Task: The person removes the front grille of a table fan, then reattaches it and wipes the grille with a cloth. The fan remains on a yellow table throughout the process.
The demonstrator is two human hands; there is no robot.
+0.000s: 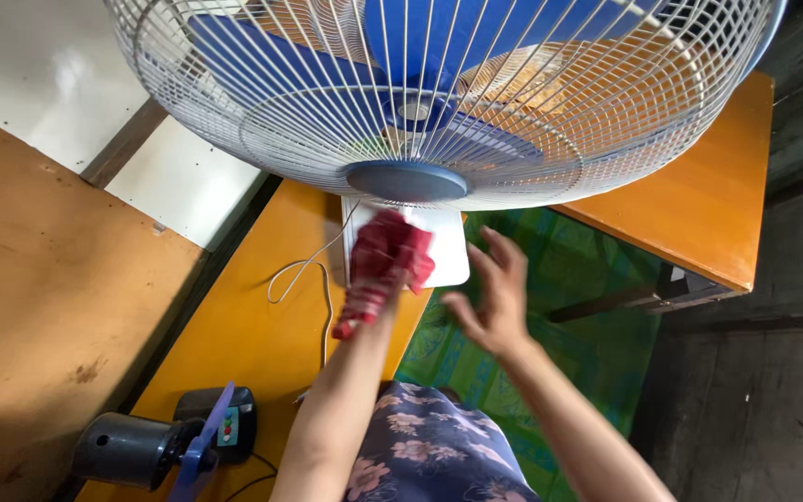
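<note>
A large fan with a white wire guard (pixel 606 102) and blue blades (pixel 439 37) fills the top of the view, its blue-grey centre cap (pixel 406 180) facing me. The fan's white base (pixel 446 244) rests on an orange table (pixel 253 335). My left hand (pixel 385 256) is wrapped in a red cloth (pixel 378 270), just below the cap and over the base. My right hand (pixel 494 293) hovers beside it with fingers spread, holding nothing.
A white cord (pixel 301 271) trails across the table. A dark motor-like device with a blue part (pixel 164 446) sits at the table's near left end. A second orange tabletop (pixel 708 195) lies right, green patterned cloth (pixel 597 344) below, a wooden board (pixel 39 307) left.
</note>
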